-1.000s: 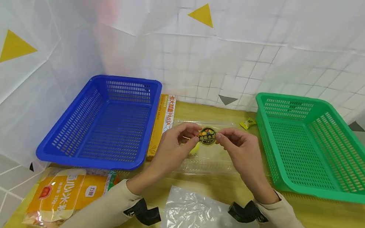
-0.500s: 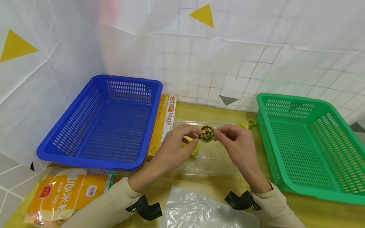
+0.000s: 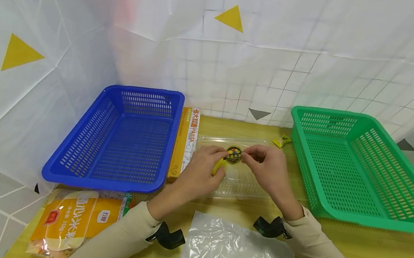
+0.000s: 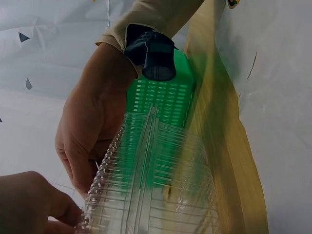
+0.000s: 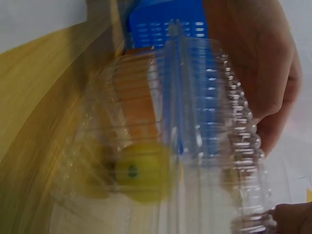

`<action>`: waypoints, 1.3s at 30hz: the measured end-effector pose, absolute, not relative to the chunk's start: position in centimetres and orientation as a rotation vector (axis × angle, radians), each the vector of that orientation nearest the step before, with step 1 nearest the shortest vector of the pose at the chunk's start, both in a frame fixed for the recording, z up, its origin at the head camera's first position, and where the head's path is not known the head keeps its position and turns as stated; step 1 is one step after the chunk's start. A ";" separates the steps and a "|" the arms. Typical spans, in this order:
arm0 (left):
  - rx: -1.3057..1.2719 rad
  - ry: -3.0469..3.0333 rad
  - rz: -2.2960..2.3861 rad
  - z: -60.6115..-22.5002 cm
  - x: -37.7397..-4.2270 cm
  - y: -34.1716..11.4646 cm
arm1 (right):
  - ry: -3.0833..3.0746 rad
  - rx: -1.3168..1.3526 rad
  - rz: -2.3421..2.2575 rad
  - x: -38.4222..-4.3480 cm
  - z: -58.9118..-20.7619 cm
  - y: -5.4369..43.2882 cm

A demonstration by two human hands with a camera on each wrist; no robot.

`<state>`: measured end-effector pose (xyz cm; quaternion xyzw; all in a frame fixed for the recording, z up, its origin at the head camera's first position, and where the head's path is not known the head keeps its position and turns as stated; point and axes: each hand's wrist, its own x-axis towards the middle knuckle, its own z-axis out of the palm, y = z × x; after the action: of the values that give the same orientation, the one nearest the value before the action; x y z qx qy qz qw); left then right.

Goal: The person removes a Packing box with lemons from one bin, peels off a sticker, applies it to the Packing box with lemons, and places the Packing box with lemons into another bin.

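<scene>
Evidently, the round black fruit sticker (image 3: 234,155) lies against the lid of a clear plastic clamshell (image 3: 246,185), between both hands; whether it is fully stuck down cannot be told. It should be feather-light, floppy and probably tacky underneath, so it is best held by its extreme left and right edges, with little skin on the back. The left hand (image 3: 200,170) rests extended fingers at its left edge, thumb apart, while the right hand (image 3: 272,169) appears to pinch its right edge between thumb and finger. The ribbed clamshell looks thin and springy, likely to dent under hard pressure; its stiffer side ridges would suit a hold. A yellow-green round fruit (image 5: 146,171) sits inside, towards the left, and would likely roll if tilted. Just left stands a pasta box (image 3: 180,143), then a blue basket (image 3: 100,184); far right lie a wrapped candy (image 3: 281,140) and a green basket (image 3: 375,222).
</scene>
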<state>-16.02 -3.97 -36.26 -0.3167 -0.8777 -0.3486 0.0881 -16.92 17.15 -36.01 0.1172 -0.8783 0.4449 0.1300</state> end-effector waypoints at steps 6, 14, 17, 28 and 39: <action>-0.963 -2.696 -0.892 -36.4 -15.8 -4.0 | -2.567 0.368 1.124 -17.0 -36.3 17.0; -0.961 -2.747 -0.701 -36.5 -15.6 -3.9 | -2.572 0.373 1.040 -17.0 -36.8 16.8; -0.963 -2.745 -0.679 -36.5 -15.6 -3.9 | -2.578 0.379 0.991 -17.0 -37.0 16.7; -0.979 -2.732 -0.598 -36.4 -15.5 -4.1 | -2.597 0.630 0.603 -16.9 -37.5 16.7; -0.984 -2.757 -0.439 -36.5 -15.2 -4.0 | -2.595 0.702 0.616 -16.9 -37.3 17.4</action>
<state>-15.19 -4.01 -36.53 -0.3310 -0.9276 -0.1478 0.0907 -16.85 17.43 -37.33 0.2499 -0.9236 0.2192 0.1907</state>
